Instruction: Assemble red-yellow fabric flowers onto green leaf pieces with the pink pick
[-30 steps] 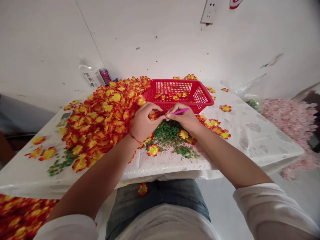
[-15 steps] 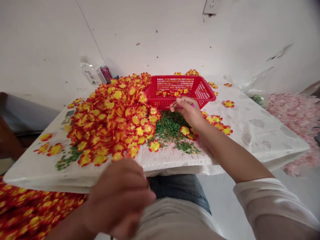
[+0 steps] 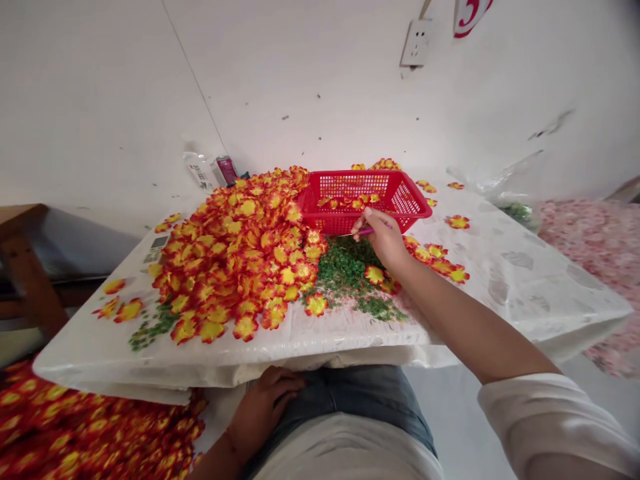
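Observation:
My right hand (image 3: 380,239) sits just in front of the red plastic mesh basket (image 3: 395,193), pinching a thin pink stick (image 3: 367,231) whose tip points left. Below it lies a scatter of green crumbly bits (image 3: 345,270) with a few loose flowers. A large heap of red-and-yellow fabric flowers (image 3: 240,260) covers the table's left half, and more flowers lie inside the basket. My left hand (image 3: 265,407) is down at the table's front edge, resting against my jeans, with nothing visible in it.
The table (image 3: 500,300) has a white plastic cover. A larger pile of red-yellow flowers (image 3: 75,427) lies on the floor at lower left, and a pink heap (image 3: 590,267) lies at right. A plastic bag (image 3: 515,193), a bottle (image 3: 200,170) and a white wall socket (image 3: 416,43) stand behind.
My left hand has left the flower heap and dropped to my lap. My right hand has moved slightly left and stays on the pink stick. The view has tilted a little.

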`<state>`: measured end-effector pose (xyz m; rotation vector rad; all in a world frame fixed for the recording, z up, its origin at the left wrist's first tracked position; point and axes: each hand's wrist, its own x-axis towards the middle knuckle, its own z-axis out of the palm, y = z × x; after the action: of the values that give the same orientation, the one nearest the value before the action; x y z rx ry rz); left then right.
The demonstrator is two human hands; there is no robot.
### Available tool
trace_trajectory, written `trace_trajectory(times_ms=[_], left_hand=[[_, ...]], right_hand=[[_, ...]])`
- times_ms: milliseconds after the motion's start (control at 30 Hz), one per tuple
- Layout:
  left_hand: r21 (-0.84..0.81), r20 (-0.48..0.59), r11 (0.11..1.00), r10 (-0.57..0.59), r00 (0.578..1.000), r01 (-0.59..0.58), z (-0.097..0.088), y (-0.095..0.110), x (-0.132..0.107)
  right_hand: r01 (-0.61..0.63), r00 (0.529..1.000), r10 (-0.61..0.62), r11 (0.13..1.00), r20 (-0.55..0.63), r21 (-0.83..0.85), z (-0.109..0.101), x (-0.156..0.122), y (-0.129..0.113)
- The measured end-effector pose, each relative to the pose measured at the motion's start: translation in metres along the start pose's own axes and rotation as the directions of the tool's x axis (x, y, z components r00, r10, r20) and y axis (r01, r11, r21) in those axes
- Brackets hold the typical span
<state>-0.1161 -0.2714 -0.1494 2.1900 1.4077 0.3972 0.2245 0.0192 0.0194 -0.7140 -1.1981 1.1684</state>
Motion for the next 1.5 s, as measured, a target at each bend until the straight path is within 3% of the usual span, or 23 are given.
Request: trace_trajectory(times_ms=[100,200,267,333,400,467,567,667,700,800,900,1000,1100,1200,1400,1500], left_hand=[[0.002,-0.016,1.0,0.015,1.0,-0.015,-0.002,0.002,0.005],[0.156,-0.049,0.967,0.212,0.976,-0.202,-0.02,0.013,0.009],[0.294,-0.048,0.859,0.452,0.891,-0.42,-0.039,0.028,0.011],[0.428,-0.064,0.699,0.655,0.753,-0.573,-0.062,0.045,0.015],[0.535,-0.126,0.593,0.761,0.637,-0.602,-0.088,0.058,0.026],[0.618,-0.252,0.605,0.757,0.602,-0.502,-0.116,0.064,0.047],[0.655,-0.443,0.713,0.63,0.638,-0.25,-0.155,0.067,0.091],[0.616,-0.521,0.787,0.38,0.764,0.029,-0.188,0.073,0.132],[0.595,-0.543,0.799,0.317,0.778,0.089,-0.197,0.075,0.141],[0.513,-0.637,0.838,0.227,0.737,0.185,-0.219,0.07,0.154],[0.387,-0.729,0.869,0.084,0.68,0.308,-0.234,0.042,0.154],[0.258,-0.712,0.874,-0.115,0.693,0.411,-0.236,0.008,0.157],[0.197,-0.654,0.884,-0.203,0.728,0.424,-0.226,-0.01,0.173],[0.151,-0.607,0.917,-0.209,0.767,0.37,-0.217,-0.009,0.203],[0.137,-0.514,0.983,-0.036,0.857,0.124,-0.23,0.003,0.273],[0.162,-0.495,0.987,0.082,0.865,-0.001,-0.237,0.005,0.295]], right_hand=[[-0.004,1.0,0.003,0.999,-0.023,-0.044,0.0,-0.001,-0.001],[-0.006,0.999,0.003,0.997,-0.041,-0.075,0.001,-0.002,-0.002],[0.008,0.999,-0.011,0.995,-0.037,-0.102,0.002,-0.004,-0.003],[0.038,0.999,-0.043,0.987,-0.032,-0.154,0.003,-0.006,-0.006],[0.075,0.996,-0.083,0.972,-0.028,-0.221,0.004,-0.009,-0.008],[0.108,0.993,-0.116,0.954,-0.013,-0.28,0.005,-0.012,-0.01],[0.138,0.99,-0.143,0.932,0.01,-0.336,0.006,-0.014,-0.011],[0.153,0.988,-0.156,0.92,0.023,-0.361,0.006,-0.015,-0.011],[0.152,0.988,-0.153,0.92,0.028,-0.36,0.007,-0.015,-0.011],[0.153,0.988,-0.145,0.922,0.05,-0.355,0.007,-0.016,-0.01],[0.17,0.985,-0.153,0.915,0.075,-0.366,0.008,-0.017,-0.01],[0.184,0.983,-0.164,0.915,0.086,-0.358,0.009,-0.018,-0.011],[0.18,0.984,-0.166,0.929,0.071,-0.323,0.01,-0.018,-0.011],[0.167,0.986,-0.156,0.941,0.062,-0.295,0.01,-0.016,-0.011],[0.14,0.99,-0.129,0.944,0.059,-0.299,0.007,-0.012,-0.006],[0.142,0.99,-0.125,0.936,0.071,-0.323,0.007,-0.012,-0.004]])
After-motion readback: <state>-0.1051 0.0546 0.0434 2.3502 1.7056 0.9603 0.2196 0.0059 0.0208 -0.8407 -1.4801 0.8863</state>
